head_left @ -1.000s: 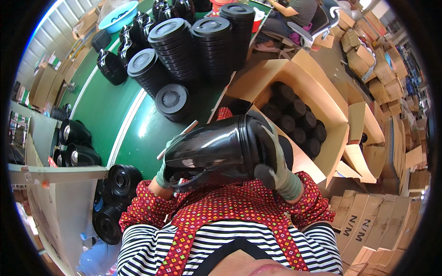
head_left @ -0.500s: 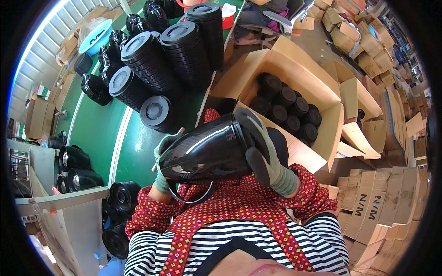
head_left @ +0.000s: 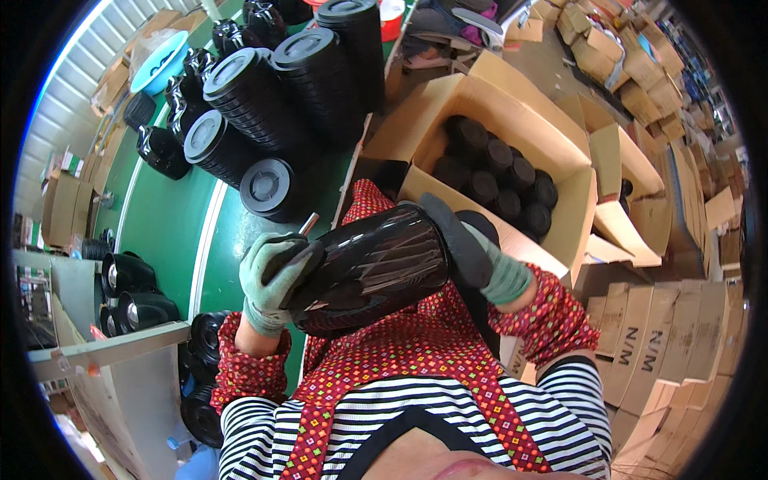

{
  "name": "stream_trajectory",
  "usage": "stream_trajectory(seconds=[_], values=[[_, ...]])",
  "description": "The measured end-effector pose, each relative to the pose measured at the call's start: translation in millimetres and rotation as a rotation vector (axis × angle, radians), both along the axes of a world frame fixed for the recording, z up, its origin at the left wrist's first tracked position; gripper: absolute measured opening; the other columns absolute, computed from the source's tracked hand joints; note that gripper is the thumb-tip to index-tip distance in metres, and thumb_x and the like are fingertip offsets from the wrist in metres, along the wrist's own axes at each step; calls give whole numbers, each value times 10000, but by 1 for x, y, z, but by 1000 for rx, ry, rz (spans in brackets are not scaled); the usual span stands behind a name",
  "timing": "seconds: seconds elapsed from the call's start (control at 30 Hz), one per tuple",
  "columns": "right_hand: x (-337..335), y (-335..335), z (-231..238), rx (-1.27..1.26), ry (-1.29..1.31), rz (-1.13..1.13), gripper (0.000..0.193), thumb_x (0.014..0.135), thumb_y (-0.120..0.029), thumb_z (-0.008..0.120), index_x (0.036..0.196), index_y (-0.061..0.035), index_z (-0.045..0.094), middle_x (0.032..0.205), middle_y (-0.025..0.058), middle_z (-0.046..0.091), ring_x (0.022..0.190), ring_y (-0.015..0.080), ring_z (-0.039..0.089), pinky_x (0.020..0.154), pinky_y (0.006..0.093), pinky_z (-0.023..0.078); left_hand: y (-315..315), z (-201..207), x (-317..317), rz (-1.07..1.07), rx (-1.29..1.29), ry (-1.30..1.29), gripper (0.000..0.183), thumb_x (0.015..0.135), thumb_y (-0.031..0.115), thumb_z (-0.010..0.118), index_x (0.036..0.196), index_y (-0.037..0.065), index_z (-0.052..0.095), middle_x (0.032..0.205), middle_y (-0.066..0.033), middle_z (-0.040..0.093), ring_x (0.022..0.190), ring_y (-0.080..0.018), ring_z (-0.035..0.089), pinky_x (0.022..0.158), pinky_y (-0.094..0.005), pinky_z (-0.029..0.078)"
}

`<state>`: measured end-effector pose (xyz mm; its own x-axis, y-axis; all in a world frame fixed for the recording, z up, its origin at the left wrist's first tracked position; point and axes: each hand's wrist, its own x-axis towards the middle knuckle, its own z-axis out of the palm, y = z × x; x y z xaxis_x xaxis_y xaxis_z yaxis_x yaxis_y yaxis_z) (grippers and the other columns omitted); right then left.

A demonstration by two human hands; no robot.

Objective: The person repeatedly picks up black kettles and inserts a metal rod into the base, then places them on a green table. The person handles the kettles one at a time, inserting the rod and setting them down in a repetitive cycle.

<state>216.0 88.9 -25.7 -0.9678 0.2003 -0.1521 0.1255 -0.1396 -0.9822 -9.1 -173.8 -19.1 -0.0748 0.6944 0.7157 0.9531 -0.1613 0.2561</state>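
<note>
A glossy black cylindrical container (head_left: 376, 260) lies sideways between my two hands in front of my chest, its right end slightly higher. My left hand (head_left: 276, 276), in a pale green glove with dark grip patches, is closed round its left end. My right hand (head_left: 468, 248), gloved the same way, is wrapped over its right end and covers that end. A short metal rod tip (head_left: 310, 223) sticks up just above my left fingers; what it belongs to is hidden.
Stacks of black round lids (head_left: 268, 190) and glossy black containers (head_left: 163, 152) stand on the green table (head_left: 160, 240). An open cardboard box (head_left: 580, 212) with several black cylinders is at the right. A light blue basin (head_left: 160, 66) sits far left; flat cartons (head_left: 640, 340) lean at right.
The container has turned in my hands; its wire loop handle no longer shows below it. My left hand's fingers have come into view on its left end, and my right hand has shifted round the other.
</note>
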Motion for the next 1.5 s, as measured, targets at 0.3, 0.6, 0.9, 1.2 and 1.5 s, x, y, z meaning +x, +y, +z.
stream_trajectory(seconds=[0.3,0.6,0.9,1.2,1.5], values=[[-9,-37,21,427,400,-323,619,1109,-454,494,1582,-60,426,1593,188,474,1447,258,487,1182,374,403,7,-46,14,-191,-96,-1313,783,738,295,951,1342,-68,610,1210,-195,695,1077,-267,718,1009,-415,588],[-10,-33,29,232,558,-205,799,1051,-544,567,1600,1,365,1644,169,398,1476,284,438,1205,385,368,4,-41,18,-188,-137,-1504,608,845,362,874,1291,6,666,1221,-167,712,1178,-293,689,1162,-502,460],[5,-38,22,55,-45,-377,778,1052,-576,562,1542,17,442,1450,150,580,1271,208,592,1093,328,466,31,34,14,22,-195,-354,399,745,213,884,1054,-3,754,955,-150,663,855,-302,690,768,-375,570],[-3,-30,-25,-356,333,-422,514,1124,-339,468,1515,-6,485,1538,143,516,1379,252,530,1185,366,401,35,-11,14,-49,-182,-830,601,763,246,896,1245,-26,661,1083,-171,676,977,-290,694,892,-384,553],[-4,-36,14,207,535,-285,702,1013,-549,612,1488,-36,548,1610,210,423,1451,348,445,1188,463,375,15,-71,9,-399,-224,-1942,518,990,201,724,1445,26,551,1405,-183,617,1261,-291,639,1093,-434,539]])
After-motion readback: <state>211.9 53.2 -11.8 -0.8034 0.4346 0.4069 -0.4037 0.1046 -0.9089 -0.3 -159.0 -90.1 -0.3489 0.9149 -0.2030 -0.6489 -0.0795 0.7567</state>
